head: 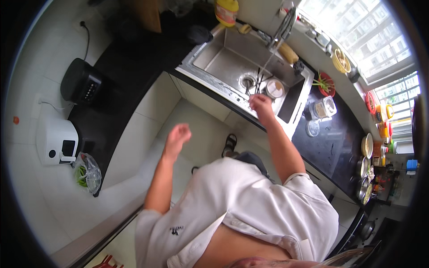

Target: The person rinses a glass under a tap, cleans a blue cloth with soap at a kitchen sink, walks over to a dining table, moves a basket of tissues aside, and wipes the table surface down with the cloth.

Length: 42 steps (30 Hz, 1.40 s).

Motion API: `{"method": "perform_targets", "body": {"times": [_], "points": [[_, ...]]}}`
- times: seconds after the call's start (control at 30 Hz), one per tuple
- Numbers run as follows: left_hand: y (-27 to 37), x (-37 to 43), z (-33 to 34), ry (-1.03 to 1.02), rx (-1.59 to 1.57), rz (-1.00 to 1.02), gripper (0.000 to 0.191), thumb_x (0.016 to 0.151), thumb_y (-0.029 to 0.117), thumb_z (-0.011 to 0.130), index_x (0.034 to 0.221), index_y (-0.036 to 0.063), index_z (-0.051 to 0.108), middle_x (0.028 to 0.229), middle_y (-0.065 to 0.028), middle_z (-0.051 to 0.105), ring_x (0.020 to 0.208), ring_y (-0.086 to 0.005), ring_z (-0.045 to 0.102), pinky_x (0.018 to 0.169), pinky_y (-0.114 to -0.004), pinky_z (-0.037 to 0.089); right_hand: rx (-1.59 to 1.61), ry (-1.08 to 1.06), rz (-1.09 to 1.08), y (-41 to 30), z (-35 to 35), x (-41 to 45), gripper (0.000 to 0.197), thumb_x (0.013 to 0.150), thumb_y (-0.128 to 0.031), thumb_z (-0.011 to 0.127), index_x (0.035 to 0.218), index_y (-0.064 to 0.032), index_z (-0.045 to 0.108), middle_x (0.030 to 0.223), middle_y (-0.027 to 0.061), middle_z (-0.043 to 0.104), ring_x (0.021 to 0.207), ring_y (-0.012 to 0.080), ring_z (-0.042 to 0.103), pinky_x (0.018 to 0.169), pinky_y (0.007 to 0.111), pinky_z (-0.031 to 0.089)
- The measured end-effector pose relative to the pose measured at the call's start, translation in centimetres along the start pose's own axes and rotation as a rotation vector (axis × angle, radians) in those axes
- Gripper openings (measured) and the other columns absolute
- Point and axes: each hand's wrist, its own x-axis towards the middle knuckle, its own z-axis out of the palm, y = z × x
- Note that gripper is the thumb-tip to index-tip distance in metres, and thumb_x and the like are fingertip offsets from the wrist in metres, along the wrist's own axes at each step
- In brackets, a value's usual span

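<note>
My right hand [260, 103] is over the front rim of the stainless steel sink [214, 63], its fingers curled. Just beyond them several thin dark sticks [259, 82] lie in the basin by the drain [247, 81]; whether the fingers touch or hold any is not clear. A round container [274, 88] with something pale brown inside stands in the basin beside the sticks. Water runs in a thin stream from the faucet [266, 37]. My left hand [178, 135], slightly blurred, hangs above the floor in front of the cabinets, fingers loosely bent, with nothing visible in it.
Right of the sink stand a clear jar [322, 108], a round clear lid [312, 128] and a red bowl [326, 84] with green stalks. A yellow bottle [227, 12] is behind the sink. Leftward are a black appliance [80, 82], a white appliance [57, 140] and a plastic bag [87, 174] of greens.
</note>
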Motion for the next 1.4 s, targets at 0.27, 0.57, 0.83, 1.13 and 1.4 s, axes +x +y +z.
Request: {"method": "perform_targets", "body": {"times": [0.27, 0.57, 0.83, 1.13, 1.4], "points": [[9.9, 14.9, 11.5, -0.161, -0.075, -0.020, 0.024, 0.087, 0.014, 0.055, 0.108, 0.0033, 0.052, 0.094, -0.0053, 0.058, 0.089, -0.0155, 0.058, 0.079, -0.028, 0.047, 0.428, 0.145, -0.003, -4.3, -8.5, 6.2, 0.017, 0.086, -0.006, 0.054, 0.099, 0.0048, 0.054, 0.089, 0.0161, 0.062, 0.074, 0.0202, 0.061, 0.067, 0.028, 0.050], [6.7, 27.3, 21.5, -0.332, -0.633, -0.371, 0.029, 0.087, 0.019, 0.052, 0.109, 0.0010, 0.053, 0.099, -0.0121, 0.059, 0.097, -0.0248, 0.057, 0.090, -0.036, 0.045, 0.786, 0.251, -0.012, -4.1, -7.2, 14.9, 0.022, 0.088, -0.016, 0.049, 0.098, 0.0033, 0.054, 0.100, 0.0188, 0.060, 0.098, 0.0304, 0.058, 0.084, 0.036, 0.048], [1.7, 35.2, 28.5, -0.347, -0.752, -0.481, 0.023, 0.088, 0.012, 0.047, 0.106, -0.0018, 0.053, 0.106, -0.0135, 0.057, 0.103, -0.0249, 0.054, 0.094, -0.035, 0.043, 0.920, 0.422, -0.222, -3.4, -4.6, 16.0, 0.025, 0.095, -0.019, 0.039, 0.105, -0.0017, 0.054, 0.103, 0.0086, 0.059, 0.100, 0.0186, 0.054, 0.091, 0.031, 0.041], [0.7, 38.9, 27.8, -0.613, 0.560, 0.210, 0.029, 0.086, 0.030, 0.056, 0.089, 0.0026, 0.065, 0.087, -0.0084, 0.064, 0.082, -0.0164, 0.058, 0.075, -0.030, 0.046, 0.606, 0.378, -0.043, -3.1, -2.0, 14.0, 0.037, 0.095, -0.033, 0.043, 0.115, -0.0025, 0.051, 0.112, 0.0058, 0.056, 0.105, 0.0159, 0.052, 0.090, 0.032, 0.041], [-5.3, 41.9, 18.1, -0.488, 0.953, 0.077, 0.028, 0.078, 0.026, 0.060, 0.097, 0.0055, 0.064, 0.093, -0.0122, 0.065, 0.086, -0.0272, 0.062, 0.078, -0.035, 0.048, -0.558, 0.585, 0.444, 6.5, -9.9, 11.6, 0.040, 0.074, -0.026, 0.067, 0.101, 0.0035, 0.060, 0.091, 0.0164, 0.065, 0.087, 0.0269, 0.062, 0.078, 0.035, 0.049]]}}
